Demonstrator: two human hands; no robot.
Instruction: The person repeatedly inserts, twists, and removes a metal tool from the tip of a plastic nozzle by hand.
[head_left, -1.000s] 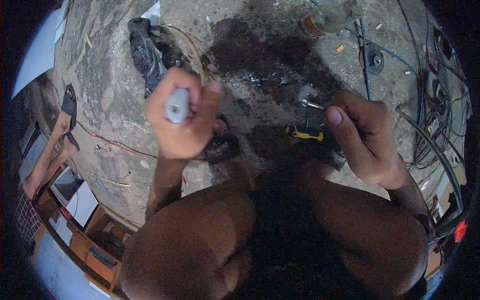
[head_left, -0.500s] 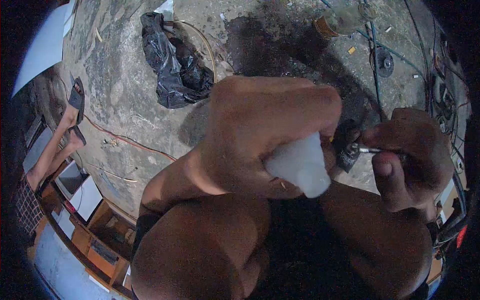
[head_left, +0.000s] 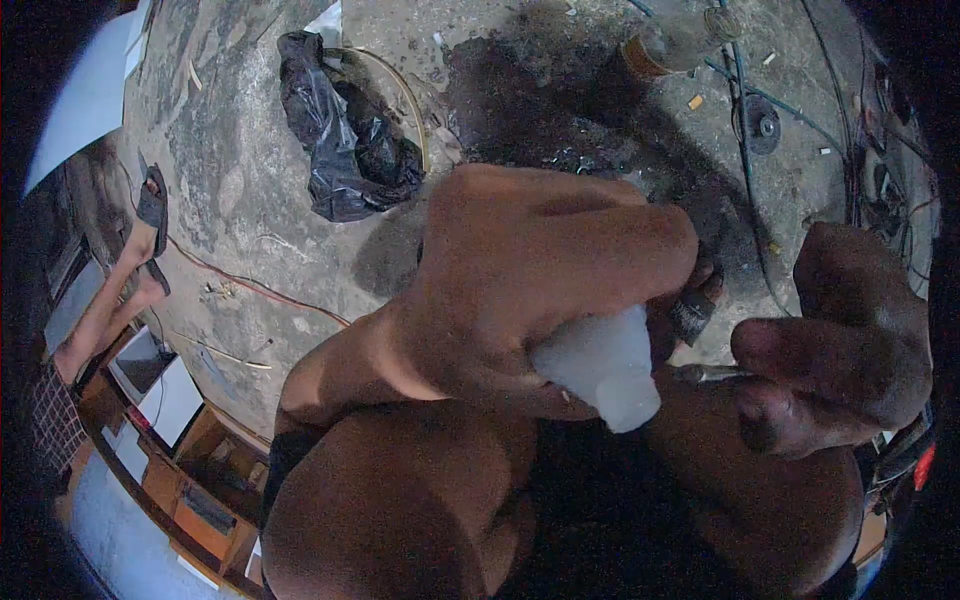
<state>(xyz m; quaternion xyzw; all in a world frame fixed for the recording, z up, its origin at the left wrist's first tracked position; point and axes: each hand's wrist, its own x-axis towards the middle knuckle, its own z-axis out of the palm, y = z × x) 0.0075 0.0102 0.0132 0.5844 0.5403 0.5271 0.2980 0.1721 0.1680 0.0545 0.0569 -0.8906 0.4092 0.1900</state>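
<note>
My left hand point(head_left: 540, 240) is wrapped round a translucent white plastic piece, bottle-like, with a narrow round end point(head_left: 628, 402) that tilts down and to the right. The rest of that piece is hidden in my fist. Between the thumb and forefinger of my right hand point(head_left: 845, 350) is a thin metal rod point(head_left: 708, 374) with a thicker, rounded tip pointing left. Its other end disappears into the fingers. The tip is to the right of the white piece, and a gap shows between them. Both hands are above my bent knees.
A black plastic bag point(head_left: 350, 150) lies on the stained concrete floor point(head_left: 230, 120). Behind my hands is my sandalled foot point(head_left: 690, 315). Hoses and cables point(head_left: 740, 130) run along the right, near a dark disc point(head_left: 763, 125). Another person's leg point(head_left: 110, 300) and a wooden cabinet point(head_left: 200, 500) are at left.
My right hand has moved down and slightly right, lowering the metal rod. My left hand and the white piece have dropped a little, with its narrow end lower.
</note>
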